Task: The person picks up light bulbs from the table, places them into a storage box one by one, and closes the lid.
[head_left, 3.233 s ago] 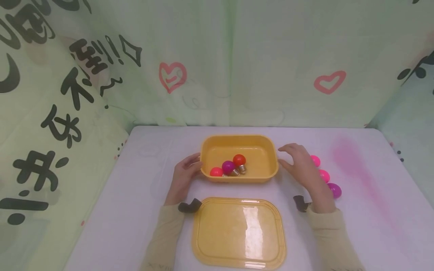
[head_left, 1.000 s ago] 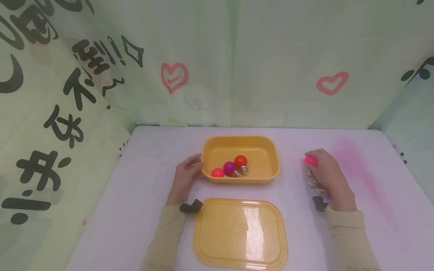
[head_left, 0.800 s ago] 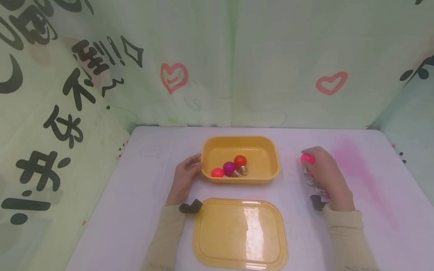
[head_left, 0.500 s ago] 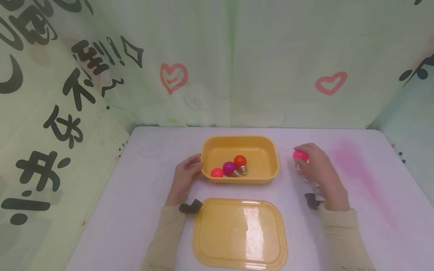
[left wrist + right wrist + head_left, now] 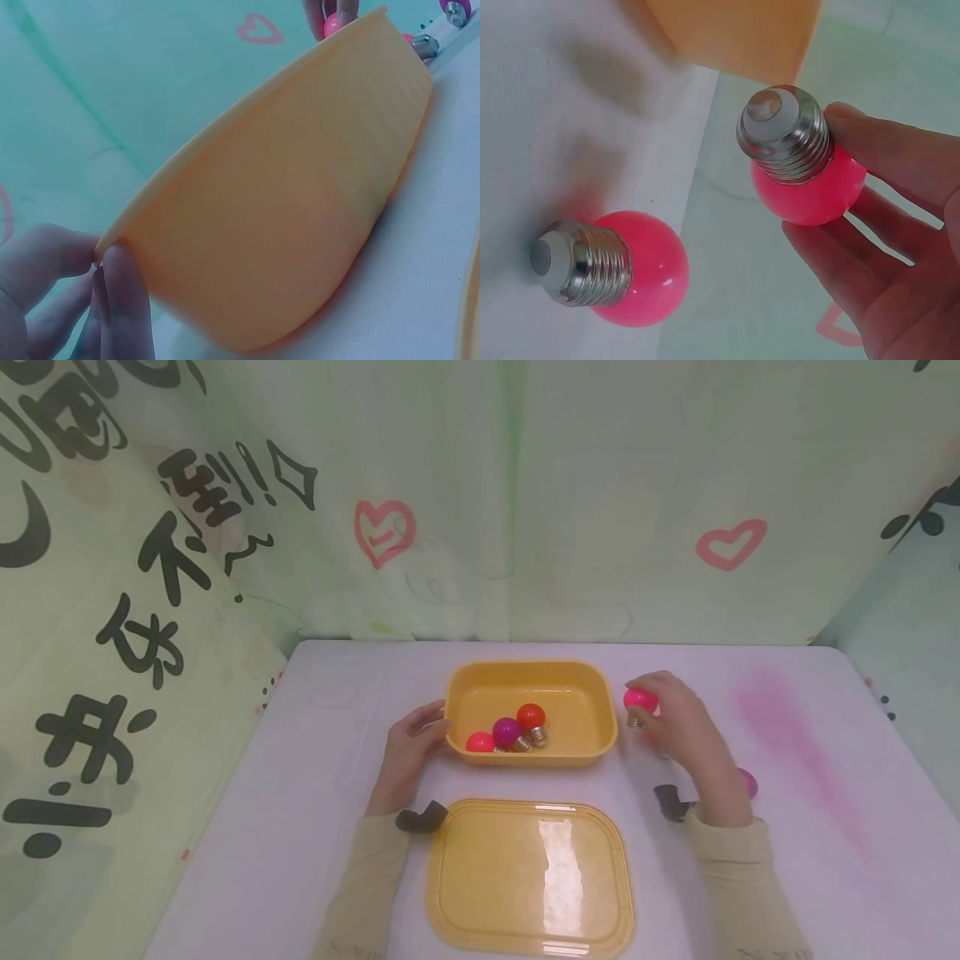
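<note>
A pink light bulb (image 5: 640, 700) is pinched between the thumb and fingers of my right hand (image 5: 686, 727), just right of the yellow plastic box (image 5: 577, 710). In the right wrist view, this bulb's metal screw base points toward the box. My left hand (image 5: 408, 752) pinches the box's left rim, as the left wrist view shows. Inside the box lie a red bulb (image 5: 531, 716), a purple bulb (image 5: 507, 731) and a pinkish-red bulb (image 5: 481, 742). Another pink bulb (image 5: 641, 270) lies on the table, mostly hidden behind my right hand in the head view.
Partly covered by my right forearm, a purple bulb (image 5: 748, 782) lies on the white table (image 5: 817, 877). A flat yellow lid (image 5: 487, 877) rests in front of the box, between both forearms. Printed cloth (image 5: 585, 485) hangs behind the table.
My right hand went from beside the box to the loose bulbs, took a pink one, lifted it and carried it left toward the box. My left hand stays at the rim.
</note>
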`<move>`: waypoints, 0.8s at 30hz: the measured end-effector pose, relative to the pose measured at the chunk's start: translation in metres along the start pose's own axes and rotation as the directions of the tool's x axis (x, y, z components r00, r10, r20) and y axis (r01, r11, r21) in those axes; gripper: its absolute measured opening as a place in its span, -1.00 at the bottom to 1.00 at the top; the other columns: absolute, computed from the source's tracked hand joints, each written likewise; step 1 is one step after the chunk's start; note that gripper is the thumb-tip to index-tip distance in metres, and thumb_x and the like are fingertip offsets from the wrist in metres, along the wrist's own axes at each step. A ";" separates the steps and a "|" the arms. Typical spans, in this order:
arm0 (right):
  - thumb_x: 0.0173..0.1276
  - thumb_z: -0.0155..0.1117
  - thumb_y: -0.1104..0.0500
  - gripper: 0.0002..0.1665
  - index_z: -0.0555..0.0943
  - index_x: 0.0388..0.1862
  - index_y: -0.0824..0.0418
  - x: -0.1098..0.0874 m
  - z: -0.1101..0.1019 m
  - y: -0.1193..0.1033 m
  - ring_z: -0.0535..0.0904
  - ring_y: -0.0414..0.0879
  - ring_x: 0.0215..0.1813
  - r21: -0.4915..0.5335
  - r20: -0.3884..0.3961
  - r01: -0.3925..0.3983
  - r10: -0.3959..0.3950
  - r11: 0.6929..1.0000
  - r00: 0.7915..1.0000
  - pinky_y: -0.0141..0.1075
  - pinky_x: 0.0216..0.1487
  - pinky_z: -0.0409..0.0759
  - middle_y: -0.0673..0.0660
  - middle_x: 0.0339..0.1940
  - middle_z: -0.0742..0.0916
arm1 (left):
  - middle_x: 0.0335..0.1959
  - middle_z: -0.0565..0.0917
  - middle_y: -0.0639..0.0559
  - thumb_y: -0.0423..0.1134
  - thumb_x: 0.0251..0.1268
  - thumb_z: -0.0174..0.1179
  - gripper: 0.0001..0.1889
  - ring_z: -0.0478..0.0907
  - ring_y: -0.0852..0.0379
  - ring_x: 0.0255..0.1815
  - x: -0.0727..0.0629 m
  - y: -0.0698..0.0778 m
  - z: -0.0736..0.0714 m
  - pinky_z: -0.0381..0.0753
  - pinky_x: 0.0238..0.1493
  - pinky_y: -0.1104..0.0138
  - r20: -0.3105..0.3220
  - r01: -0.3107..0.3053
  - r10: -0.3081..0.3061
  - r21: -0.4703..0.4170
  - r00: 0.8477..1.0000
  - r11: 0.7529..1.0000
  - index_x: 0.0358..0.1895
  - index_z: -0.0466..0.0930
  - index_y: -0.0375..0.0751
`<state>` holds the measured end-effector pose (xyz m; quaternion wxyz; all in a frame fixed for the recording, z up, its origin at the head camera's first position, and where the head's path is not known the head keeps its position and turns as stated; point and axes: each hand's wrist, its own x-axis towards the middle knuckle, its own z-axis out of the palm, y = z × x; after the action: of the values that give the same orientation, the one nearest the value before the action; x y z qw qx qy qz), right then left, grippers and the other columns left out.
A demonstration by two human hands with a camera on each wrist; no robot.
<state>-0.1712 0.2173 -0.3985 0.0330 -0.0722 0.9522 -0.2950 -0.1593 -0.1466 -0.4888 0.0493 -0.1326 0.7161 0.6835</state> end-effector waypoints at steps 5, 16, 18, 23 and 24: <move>0.37 0.30 0.28 -0.49 0.48 0.27 0.38 0.002 0.003 -0.005 0.39 0.32 0.30 -0.011 -0.015 0.038 -0.038 0.999 0.999 0.25 0.32 0.40 0.37 0.25 0.52 | 0.15 0.61 0.25 0.09 0.21 0.36 -0.56 0.61 0.20 0.12 0.001 0.000 -0.001 0.57 0.21 0.35 0.007 0.000 0.001 -0.012 1.000 1.000 0.17 0.57 0.28; 0.33 0.32 0.34 -0.55 0.53 0.19 0.39 0.003 0.007 -0.017 0.41 0.29 0.28 -0.011 -0.043 0.076 -0.076 0.997 0.996 0.22 0.31 0.43 0.34 0.19 0.56 | 0.16 0.63 0.12 -0.02 0.25 0.35 -0.60 0.61 0.13 0.14 0.004 0.000 -0.003 0.60 0.17 0.34 0.045 -0.028 0.031 -0.072 0.998 0.997 0.16 0.60 0.16; 0.33 0.32 0.35 -0.56 0.54 0.18 0.38 0.004 0.007 -0.018 0.42 0.29 0.27 -0.012 -0.053 0.087 -0.088 0.996 0.995 0.21 0.30 0.45 0.34 0.18 0.56 | 0.16 0.63 0.10 -0.05 0.26 0.34 -0.61 0.61 0.11 0.15 0.005 0.000 -0.003 0.61 0.16 0.34 0.054 -0.035 0.040 -0.090 0.998 0.995 0.16 0.61 0.14; 0.33 0.33 0.33 -0.57 0.55 0.17 0.39 0.007 0.007 -0.023 0.43 0.29 0.26 -0.016 -0.068 0.123 -0.123 0.992 0.990 0.21 0.29 0.45 0.35 0.18 0.57 | 0.16 0.63 0.09 -0.05 0.27 0.34 -0.61 0.61 0.11 0.15 0.005 -0.001 -0.004 0.62 0.15 0.35 0.057 -0.036 0.042 -0.097 0.998 0.995 0.16 0.61 0.13; 0.34 0.32 0.33 -0.57 0.54 0.17 0.40 0.008 0.007 -0.023 0.43 0.29 0.26 -0.014 -0.064 0.127 -0.128 0.992 0.990 0.21 0.29 0.45 0.36 0.18 0.56 | 0.17 0.62 0.09 -0.05 0.27 0.34 -0.61 0.61 0.11 0.15 0.006 -0.001 -0.003 0.61 0.15 0.34 0.057 -0.035 0.040 -0.101 0.998 0.994 0.16 0.61 0.13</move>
<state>-0.1755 0.1930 -0.3914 -0.0171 -0.1236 0.9476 -0.2941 -0.1639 -0.1506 -0.4912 0.0507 -0.1013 0.6817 0.7228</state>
